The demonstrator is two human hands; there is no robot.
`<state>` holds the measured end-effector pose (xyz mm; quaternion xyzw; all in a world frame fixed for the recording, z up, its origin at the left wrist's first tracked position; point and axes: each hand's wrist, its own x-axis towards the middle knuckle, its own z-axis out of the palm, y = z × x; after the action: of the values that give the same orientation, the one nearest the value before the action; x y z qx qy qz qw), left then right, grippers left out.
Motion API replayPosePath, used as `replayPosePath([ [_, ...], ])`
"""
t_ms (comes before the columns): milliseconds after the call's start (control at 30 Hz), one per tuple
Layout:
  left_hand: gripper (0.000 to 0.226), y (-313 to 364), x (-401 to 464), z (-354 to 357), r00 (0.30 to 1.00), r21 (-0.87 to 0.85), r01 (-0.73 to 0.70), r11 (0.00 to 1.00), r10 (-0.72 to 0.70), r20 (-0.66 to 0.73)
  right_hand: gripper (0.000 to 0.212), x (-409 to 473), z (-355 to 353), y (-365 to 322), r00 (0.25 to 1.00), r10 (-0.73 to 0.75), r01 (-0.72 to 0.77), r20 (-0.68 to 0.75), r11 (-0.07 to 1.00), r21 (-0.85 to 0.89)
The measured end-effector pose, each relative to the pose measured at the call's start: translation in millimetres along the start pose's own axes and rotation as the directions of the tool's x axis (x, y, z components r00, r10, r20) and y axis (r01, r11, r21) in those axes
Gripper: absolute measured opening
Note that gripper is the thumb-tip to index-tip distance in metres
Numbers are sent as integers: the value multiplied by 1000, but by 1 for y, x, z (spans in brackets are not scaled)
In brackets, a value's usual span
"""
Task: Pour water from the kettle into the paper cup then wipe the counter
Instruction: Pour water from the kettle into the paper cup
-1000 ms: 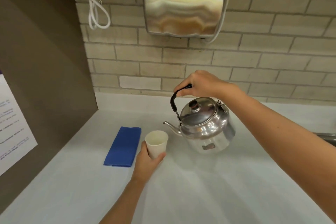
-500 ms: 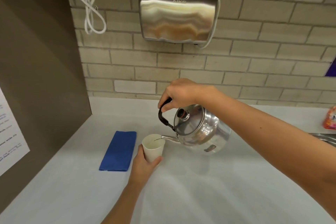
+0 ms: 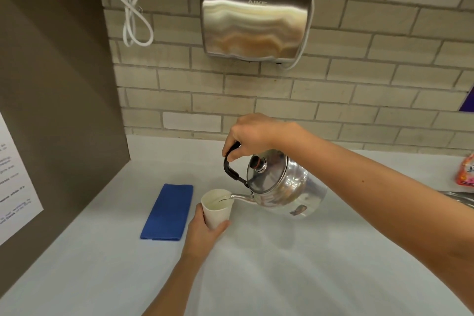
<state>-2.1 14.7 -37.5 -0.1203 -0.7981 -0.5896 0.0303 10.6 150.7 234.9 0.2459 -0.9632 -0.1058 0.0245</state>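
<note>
My right hand (image 3: 252,134) grips the black handle of a shiny steel kettle (image 3: 284,187), which is tipped to the left above the white counter (image 3: 282,264). Its spout reaches over the rim of a white paper cup (image 3: 218,209), and a thin stream of water runs into the cup. My left hand (image 3: 205,232) holds the cup from below and the left, upright. A folded blue cloth (image 3: 168,211) lies flat on the counter just left of the cup.
A steel hand dryer (image 3: 256,20) with a looped white cable (image 3: 133,13) hangs on the brick wall behind. A brown side panel (image 3: 56,110) with a paper notice closes the left. An orange packet (image 3: 466,172) and a sink edge (image 3: 459,196) are at the far right.
The kettle has moved left and tipped further, from upright beside the cup to spout over its rim, with water now running. My left hand has kept its hold on the cup.
</note>
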Motion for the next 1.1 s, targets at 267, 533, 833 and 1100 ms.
replayPosePath([
  [267, 74, 2, 0, 0, 1000, 51, 4, 999, -4, -11, 24, -1, -5, 0, 1000, 10, -10, -1, 999, -32],
  [533, 76, 2, -1, 1, 1000, 71, 13, 997, -13, -9, 24, -4, -8, 1, 1000, 14, -14, 6, 1000, -27],
  [833, 75, -1, 0, 1, 1000, 59, 2, 998, -1, -5, 24, -6, -10, -1, 1000, 14, -14, 10, 999, -28],
  [1100, 76, -1, 1, 1, 1000, 73, 9, 997, -9, 0, 24, -6, -11, -3, 1000, 1, -1, 6, 1000, -21],
])
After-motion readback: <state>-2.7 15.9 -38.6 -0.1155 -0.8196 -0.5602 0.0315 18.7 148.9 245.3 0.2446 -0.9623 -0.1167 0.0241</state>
